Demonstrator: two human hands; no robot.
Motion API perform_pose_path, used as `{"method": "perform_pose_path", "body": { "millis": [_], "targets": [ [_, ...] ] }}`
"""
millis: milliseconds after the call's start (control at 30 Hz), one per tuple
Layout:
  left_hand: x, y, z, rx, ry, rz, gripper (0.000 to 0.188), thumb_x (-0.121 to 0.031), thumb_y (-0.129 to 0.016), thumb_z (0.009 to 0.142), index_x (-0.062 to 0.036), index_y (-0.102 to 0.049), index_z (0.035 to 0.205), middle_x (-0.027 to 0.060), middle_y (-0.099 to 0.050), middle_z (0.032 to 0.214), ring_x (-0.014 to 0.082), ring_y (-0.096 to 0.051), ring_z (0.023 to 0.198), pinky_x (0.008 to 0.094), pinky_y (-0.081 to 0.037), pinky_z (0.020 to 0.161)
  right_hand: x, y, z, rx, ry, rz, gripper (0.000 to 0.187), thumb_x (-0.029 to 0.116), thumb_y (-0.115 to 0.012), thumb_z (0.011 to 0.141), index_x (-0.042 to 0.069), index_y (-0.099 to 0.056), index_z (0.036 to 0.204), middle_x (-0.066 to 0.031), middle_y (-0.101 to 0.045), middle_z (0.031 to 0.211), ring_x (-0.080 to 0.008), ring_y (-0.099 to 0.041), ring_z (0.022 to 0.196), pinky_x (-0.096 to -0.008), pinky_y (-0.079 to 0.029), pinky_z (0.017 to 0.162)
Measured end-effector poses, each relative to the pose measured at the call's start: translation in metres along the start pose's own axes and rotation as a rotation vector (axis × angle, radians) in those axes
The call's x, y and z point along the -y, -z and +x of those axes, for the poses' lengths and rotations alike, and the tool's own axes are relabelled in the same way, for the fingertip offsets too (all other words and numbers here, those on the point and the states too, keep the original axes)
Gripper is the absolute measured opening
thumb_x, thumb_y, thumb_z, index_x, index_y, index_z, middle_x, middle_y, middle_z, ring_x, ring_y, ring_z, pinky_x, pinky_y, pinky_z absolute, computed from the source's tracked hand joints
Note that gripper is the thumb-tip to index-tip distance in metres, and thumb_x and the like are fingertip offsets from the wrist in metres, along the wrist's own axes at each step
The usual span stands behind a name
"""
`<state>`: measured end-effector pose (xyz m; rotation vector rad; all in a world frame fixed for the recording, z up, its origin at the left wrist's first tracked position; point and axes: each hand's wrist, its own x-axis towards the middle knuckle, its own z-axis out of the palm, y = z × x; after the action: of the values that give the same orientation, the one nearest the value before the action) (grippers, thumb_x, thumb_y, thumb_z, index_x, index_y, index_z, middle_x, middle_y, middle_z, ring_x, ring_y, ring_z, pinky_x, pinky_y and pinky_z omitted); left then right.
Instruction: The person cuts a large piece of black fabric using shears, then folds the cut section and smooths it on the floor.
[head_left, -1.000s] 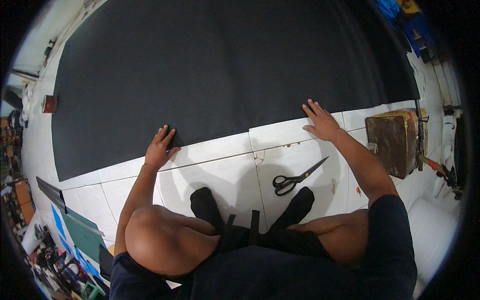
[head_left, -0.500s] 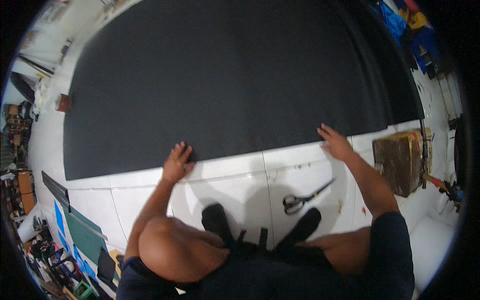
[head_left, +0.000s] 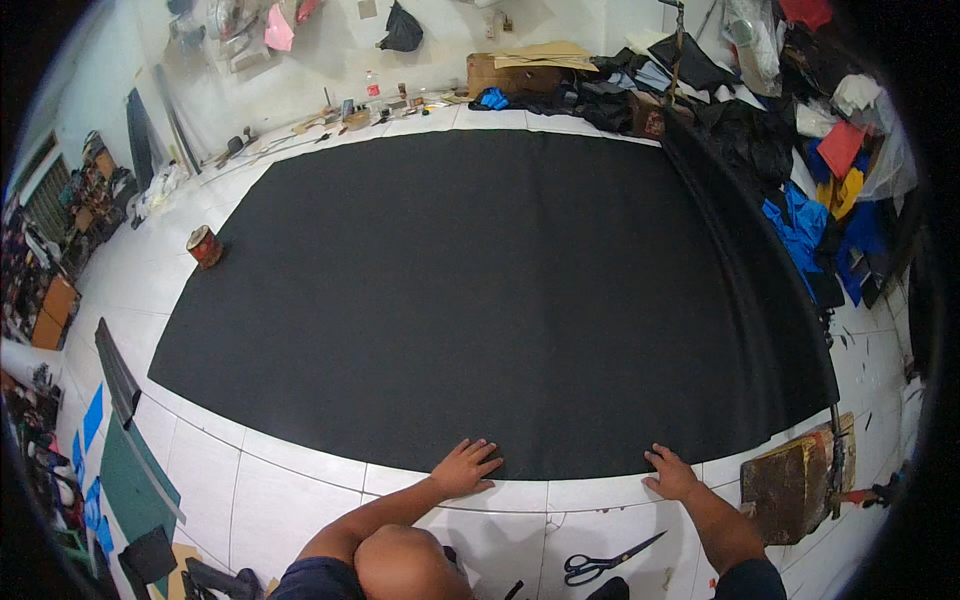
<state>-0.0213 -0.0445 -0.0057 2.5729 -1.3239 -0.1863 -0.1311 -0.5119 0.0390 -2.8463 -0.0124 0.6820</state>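
A wide black sheet [head_left: 450,300] of fabric-like material lies spread over the white tiled floor. My left hand [head_left: 466,468] rests palm down on its near edge, fingers apart and pointing right. Farther right along the same edge, my right hand [head_left: 670,473] touches the sheet with its fingertips, the fingers spread. Neither hand holds anything. Black-handled scissors [head_left: 610,560] lie on the tiles between my arms, blades pointing up to the right.
The sheet's right side rises in folds onto a roll beside a worn brown block [head_left: 790,490]. A rusty can [head_left: 205,247] stands at its left edge. Green sheet pieces [head_left: 135,480] lie at left. Piled cloth and bags [head_left: 740,130] fill the far right; small bottles and tools line the wall.
The view has tilted up, showing the far wall and the sheet's far edge. My left hand has slid right along the near edge, closer to my right hand, which stays at about the same place.
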Motion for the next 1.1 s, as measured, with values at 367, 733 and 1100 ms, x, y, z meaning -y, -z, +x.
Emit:
{"method": "perform_pose_path", "body": {
  "millis": [367, 733, 1100],
  "targets": [
    [-0.027, 0.003, 0.032, 0.134, 0.051, -0.037, 0.045, -0.033, -0.063, 0.086, -0.012, -0.055, 0.125, 0.0159, -0.047, 0.136, 0.0334, -0.039, 0.132, 0.0535, -0.027, 0.111, 0.124, -0.083, -0.108, 0.284, -0.455, 0.281, 0.058, 0.059, -0.057, 0.085, 0.003, -0.052, 0.1, -0.0199, -0.065, 0.084, -0.0391, -0.065, 0.086, -0.0486, -0.049, 0.078],
    [-0.056, -0.009, 0.062, 0.09, -0.007, -0.048, 0.042, -0.023, -0.058, 0.089, -0.0114, -0.055, 0.129, 0.017, -0.051, 0.127, 0.0321, -0.043, 0.128, 0.0548, -0.03, 0.108, 0.165, -0.103, -0.128, -0.44, -0.67, 0.79, 0.064, 0.029, -0.085, 0.066, 0.001, -0.042, 0.105, -0.0213, -0.061, 0.091, -0.0353, -0.062, 0.083, -0.0431, -0.049, 0.071],
    [-0.063, -0.048, 0.055, -0.052, -0.048, -0.047, 0.035, -0.016, -0.05, 0.09, -0.004, -0.056, 0.123, 0.0168, -0.05, 0.131, 0.0328, -0.041, 0.13, 0.0504, -0.029, 0.111, 0.144, -0.163, -0.13, -0.343, -0.798, 0.364, 0.034, 0.03, -0.078, 0.059, 0.0, -0.063, 0.068, -0.0194, -0.061, 0.074, -0.0388, -0.052, 0.089, -0.0448, -0.046, 0.079]
  ]
}}
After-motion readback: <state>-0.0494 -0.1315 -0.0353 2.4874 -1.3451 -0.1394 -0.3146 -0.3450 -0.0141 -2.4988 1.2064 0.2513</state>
